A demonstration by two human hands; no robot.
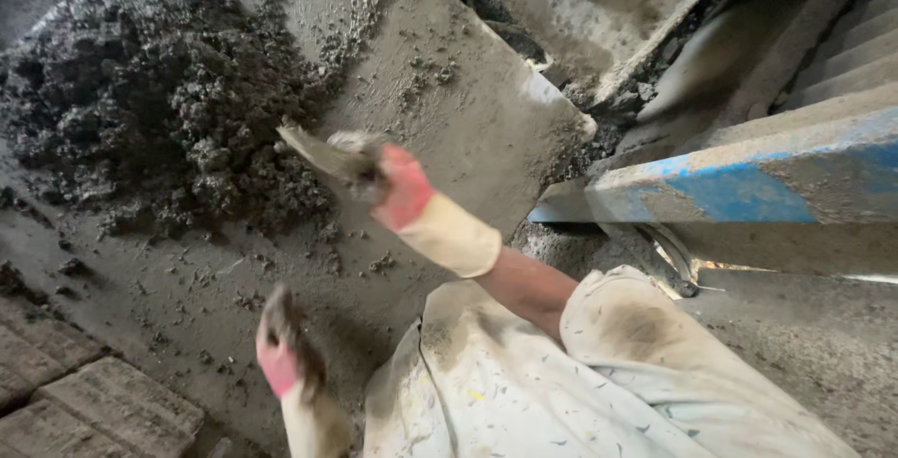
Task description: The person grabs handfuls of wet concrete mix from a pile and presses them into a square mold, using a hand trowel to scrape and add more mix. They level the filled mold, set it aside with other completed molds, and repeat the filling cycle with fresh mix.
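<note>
right hand [398,187]: gloved, fingers closed around a mud-caked trowel [323,157], just beside the wet mortar heap [159,93].
left hand [281,346]: gloved, mud-smeared, fingers curled, empty, above the slab [187,299].

Blue metal beam [739,187], stacked bricks [84,392], grey slab [486,112]

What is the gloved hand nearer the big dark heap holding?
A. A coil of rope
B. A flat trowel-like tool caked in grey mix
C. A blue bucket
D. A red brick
B: the right hand, in a red and cream glove, grips a flat, mud-coated tool whose blade points toward the heap of dark wet mix; no brick, bucket or rope is in it.
</note>
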